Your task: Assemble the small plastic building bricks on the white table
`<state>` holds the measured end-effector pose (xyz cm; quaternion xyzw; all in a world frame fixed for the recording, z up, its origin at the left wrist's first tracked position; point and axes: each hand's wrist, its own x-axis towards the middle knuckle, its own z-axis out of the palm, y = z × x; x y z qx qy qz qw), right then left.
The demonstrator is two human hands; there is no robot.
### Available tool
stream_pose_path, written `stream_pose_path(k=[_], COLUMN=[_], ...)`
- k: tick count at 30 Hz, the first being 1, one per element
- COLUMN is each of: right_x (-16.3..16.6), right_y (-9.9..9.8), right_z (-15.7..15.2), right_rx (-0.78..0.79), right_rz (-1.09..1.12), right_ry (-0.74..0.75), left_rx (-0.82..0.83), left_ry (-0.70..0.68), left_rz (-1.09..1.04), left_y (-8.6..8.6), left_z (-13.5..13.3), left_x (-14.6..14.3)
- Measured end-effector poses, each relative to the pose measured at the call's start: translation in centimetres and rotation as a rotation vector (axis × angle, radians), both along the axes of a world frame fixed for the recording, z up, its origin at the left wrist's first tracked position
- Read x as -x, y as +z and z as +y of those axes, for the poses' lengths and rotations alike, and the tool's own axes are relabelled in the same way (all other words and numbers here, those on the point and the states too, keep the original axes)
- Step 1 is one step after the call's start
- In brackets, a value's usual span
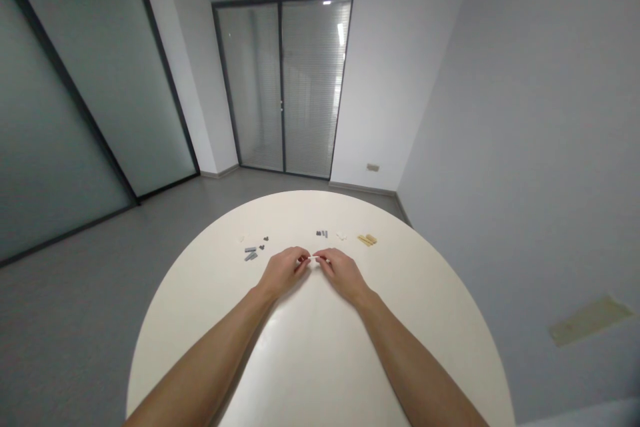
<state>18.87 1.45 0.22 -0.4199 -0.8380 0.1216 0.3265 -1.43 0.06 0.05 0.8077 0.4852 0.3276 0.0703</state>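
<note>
Two bare forearms reach over the round white surface [410, 320]. The left hand [283, 271] and right hand [341, 273] both pinch a small white piece [313, 258] between fingertips. Grey pieces [251, 253], dark pieces [322, 234] and tan pieces [367, 239] lie beyond.

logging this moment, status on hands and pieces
Left hand and right hand both pinch one small white piece between them. Grey pieces left, tan pieces right. Nothing blocking.
</note>
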Motion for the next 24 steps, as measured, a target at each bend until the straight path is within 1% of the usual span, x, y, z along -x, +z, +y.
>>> stream_pose_path(k=[12, 20, 24], right_x=[-0.03, 0.03, 0.09], right_y=[0.17, 0.28, 0.29], right_z=[-0.3, -0.4, -0.36], right_rx=[0.005, 0.019, 0.025], right_rz=[0.009, 0.02, -0.005], right_ry=[0.015, 0.018, 0.014], left_rx=[-0.003, 0.004, -0.01], left_ry=[0.019, 0.019, 0.006], left_rz=[0.02, 0.017, -0.012], left_y=[0.22, 0.07, 0.12], left_z=[-0.22, -0.1, -0.1], left_x=[-0.18, -0.12, 0.03])
